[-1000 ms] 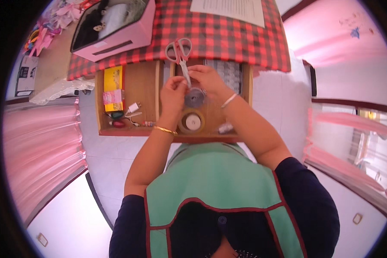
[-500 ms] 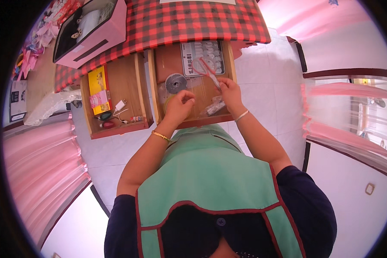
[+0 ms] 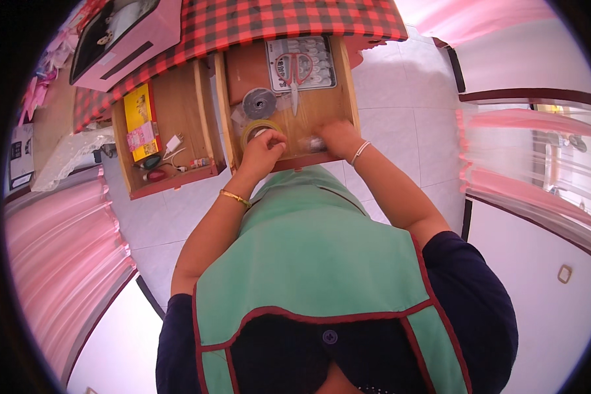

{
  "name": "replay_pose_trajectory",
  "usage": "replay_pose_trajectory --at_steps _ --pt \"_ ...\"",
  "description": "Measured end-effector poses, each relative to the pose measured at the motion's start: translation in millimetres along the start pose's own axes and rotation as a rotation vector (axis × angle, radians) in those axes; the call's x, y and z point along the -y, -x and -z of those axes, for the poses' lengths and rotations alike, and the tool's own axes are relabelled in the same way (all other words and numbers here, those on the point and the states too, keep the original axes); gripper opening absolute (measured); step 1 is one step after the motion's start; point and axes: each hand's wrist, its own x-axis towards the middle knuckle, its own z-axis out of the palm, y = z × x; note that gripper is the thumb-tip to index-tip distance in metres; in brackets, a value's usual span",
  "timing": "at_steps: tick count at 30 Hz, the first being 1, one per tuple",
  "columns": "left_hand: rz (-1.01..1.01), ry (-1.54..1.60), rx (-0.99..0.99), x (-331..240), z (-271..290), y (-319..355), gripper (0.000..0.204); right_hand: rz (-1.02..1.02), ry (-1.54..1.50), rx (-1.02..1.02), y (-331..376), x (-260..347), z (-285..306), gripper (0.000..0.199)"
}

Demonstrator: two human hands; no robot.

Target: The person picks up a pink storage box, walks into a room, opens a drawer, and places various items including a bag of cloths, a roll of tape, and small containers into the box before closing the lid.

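My right hand reaches down into the right drawer, at a small clear plastic bag near its front. Its fingertips are blurred and partly hidden. Above the drawer's front left corner is my left hand, fingers curled in toward the thumb; I cannot make out anything held in them. Just beyond it lies a yellowish tape roll, partly covered by the hand. Red-handled scissors rest apart from both hands, handles on a flat pack of rounded pieces and blades pointing toward me. A grey spool sits left of them.
The right drawer's wooden side borders my right hand. Left of it, another open drawer holds a yellow box, a white charger and cables. A red-and-black checked cloth covers the table above. A pink box stands on it.
My right hand has let go of the scissors, which now lie on the pack, and has come down to the plastic bag. My left hand stays near the drawer's front left.
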Motion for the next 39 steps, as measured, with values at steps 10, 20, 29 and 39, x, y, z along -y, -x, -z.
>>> replay_pose_trajectory --at_steps 10,20,29,39 --pt "0.201 0.200 0.079 -3 0 11 0.012 -0.263 -0.853 0.086 -20 -20 41 0.025" --pt "0.087 0.134 0.042 -1 -8 11 0.017 -0.337 -1.428 0.167 -24 -9 43 0.026" --pt "0.029 0.312 -0.074 -24 3 8 0.030 -0.207 -1.301 0.150 -32 43 67 0.035" --pt "-0.006 0.468 0.046 -20 -2 11 0.034 -0.102 -0.987 0.046 -30 53 63 0.036"
